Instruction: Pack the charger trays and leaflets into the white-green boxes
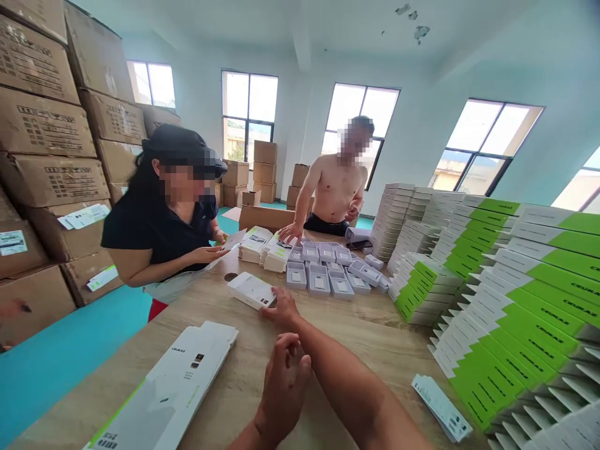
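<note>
My right hand (282,307) reaches across the wooden table and grips the near right end of a white box (252,290) lying flat, its thumb and fingers at the corner. Closer to me, my left hand (284,382) hovers over the table with loosely curled fingers, thumb apart, and nothing visible in it. To its left lies a stack of flat white-and-green cartons (173,381). Beyond the white box, open white trays (319,278) with small white items inside are piled together.
Tall stacks of white-and-green boxes (529,300) line the right side. Printed leaflets (440,406) lie near them. A person in dark clothes (164,228) holds a paper at the left; a shirtless person (335,187) touches booklet stacks (265,247). Brown cartons (47,119) rise at far left.
</note>
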Demonstrator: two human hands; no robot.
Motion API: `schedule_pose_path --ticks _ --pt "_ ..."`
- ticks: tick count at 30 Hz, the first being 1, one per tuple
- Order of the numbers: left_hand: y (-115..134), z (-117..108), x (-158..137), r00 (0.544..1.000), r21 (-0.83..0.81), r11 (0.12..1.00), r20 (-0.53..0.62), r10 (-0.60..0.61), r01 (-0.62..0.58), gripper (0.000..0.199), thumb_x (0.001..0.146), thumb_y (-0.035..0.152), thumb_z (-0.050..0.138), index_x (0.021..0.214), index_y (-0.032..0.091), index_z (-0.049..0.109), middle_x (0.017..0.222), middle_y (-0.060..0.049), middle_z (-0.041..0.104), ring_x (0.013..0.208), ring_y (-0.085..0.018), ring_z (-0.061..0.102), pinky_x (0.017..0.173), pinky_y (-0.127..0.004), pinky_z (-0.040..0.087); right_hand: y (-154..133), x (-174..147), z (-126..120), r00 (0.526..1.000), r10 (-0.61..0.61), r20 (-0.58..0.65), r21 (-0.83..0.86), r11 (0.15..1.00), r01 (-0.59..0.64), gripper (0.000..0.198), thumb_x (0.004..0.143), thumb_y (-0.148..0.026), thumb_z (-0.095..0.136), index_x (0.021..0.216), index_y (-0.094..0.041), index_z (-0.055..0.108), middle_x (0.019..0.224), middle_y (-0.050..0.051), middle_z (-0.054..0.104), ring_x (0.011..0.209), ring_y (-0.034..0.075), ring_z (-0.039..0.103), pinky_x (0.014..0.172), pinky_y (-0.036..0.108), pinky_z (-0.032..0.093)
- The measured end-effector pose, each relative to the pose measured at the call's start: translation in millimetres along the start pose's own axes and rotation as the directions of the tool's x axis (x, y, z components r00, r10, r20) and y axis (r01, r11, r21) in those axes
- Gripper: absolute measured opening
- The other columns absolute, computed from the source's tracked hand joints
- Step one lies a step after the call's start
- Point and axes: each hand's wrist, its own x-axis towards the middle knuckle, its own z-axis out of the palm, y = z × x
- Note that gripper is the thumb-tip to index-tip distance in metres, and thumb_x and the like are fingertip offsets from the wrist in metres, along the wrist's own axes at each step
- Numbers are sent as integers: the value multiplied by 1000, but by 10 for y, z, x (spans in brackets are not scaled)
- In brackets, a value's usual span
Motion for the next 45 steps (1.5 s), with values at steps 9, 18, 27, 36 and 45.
schedule_pose_path --ticks 9,18,27,36,45 --pt "-31 26 133 956 -305 919 233 -181 248 83 73 57 81 141 24 45 141 -15 57 132 -33 56 103 -46 51 456 -1497 -1327 978 -22 207 453 888 -76 49 77 -49 51 115 -23 67 105 8 75 98 28 69 87 43 54" --pt "312 -7 -34 757 -173 985 643 119 -8 48 89 36 72 135 26 65 139 -9 69 130 -30 64 113 -46 49 656 -2463 -1546 980 185 -71 253 954 -162 36 88 -47 61 110 -21 72 118 9 75 109 26 68 99 42 51" --pt "141 23 15 865 7 998 499 48 -60 55 87 47 70 136 23 62 117 -7 77 117 -30 70 97 -41 60 963 -3073 -2466 827 296 -478 -140 904 -405 16 83 -31 78 92 -18 73 111 12 74 118 30 63 113 51 40" --pt "124 8 28 870 -78 986 464 170 -151 46 88 39 71 131 24 63 130 -10 71 121 -28 68 104 -43 56 587 -3052 -2561 770 398 -499 96 908 -408 48 88 -66 63 80 -18 67 70 0 66 68 18 62 63 29 49" --pt "85 30 49 806 -151 969 540 245 -193 43 90 31 71 132 24 65 136 -12 68 127 -27 65 107 -40 54 -467 -2962 -1905 892 437 117 580 699 -418 49 66 -57 88 71 -13 67 55 -2 60 36 2 34 34 19 21"
